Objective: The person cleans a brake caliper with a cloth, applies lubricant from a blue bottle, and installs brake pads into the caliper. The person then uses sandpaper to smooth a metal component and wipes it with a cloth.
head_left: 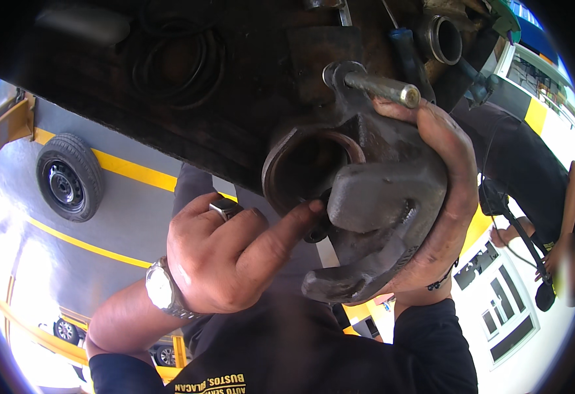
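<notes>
A grey cast brake caliper (392,184) is held up over my lap, its round piston bore (307,161) facing up and left. My right hand (455,171) wraps round the caliper's right side, the fingertips near its top lug. Through that lug runs a metal slide pin (386,87). My left hand (225,253), with a watch and a ring, is on the other side. Its index finger reaches to the lower rim of the bore, beside a small dark round part (317,230). The other fingers are curled under, and I cannot make out whether they hold anything.
A dark, greasy workbench (254,65) lies ahead, bearing coiled black rings (179,65), a blue-handled screwdriver (404,49) and a metal cylinder (444,39). A wheel (69,177) stands on the floor at left. Another person in dark clothes (530,157) is close at right.
</notes>
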Demonstrator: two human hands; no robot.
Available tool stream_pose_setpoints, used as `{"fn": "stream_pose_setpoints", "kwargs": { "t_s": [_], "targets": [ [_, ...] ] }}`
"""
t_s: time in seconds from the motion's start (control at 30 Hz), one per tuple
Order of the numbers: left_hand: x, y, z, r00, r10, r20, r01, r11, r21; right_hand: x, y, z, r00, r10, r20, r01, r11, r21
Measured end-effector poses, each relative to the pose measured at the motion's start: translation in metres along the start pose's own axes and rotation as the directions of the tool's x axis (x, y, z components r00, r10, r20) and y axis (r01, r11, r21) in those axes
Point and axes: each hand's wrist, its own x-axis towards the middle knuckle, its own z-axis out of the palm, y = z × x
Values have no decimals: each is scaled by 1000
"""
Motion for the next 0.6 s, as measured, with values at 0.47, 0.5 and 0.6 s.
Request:
{"fn": "stream_pose_setpoints", "kwargs": {
  "t_s": [0.47,0.5,0.6],
  "targets": [
    [23,26,-25,956,-98,277,17,960,280,-1,-2,3,999,37,-27,-36,999,21],
    [23,27,-25,946,-109,305,21,960,280,0,-3,3,999,28,-30,-26,999,38],
    [19,28,-25,947,-161,279,96,968,232,1,-4,2,999,39,-26,-37,998,49]
  ]
}}
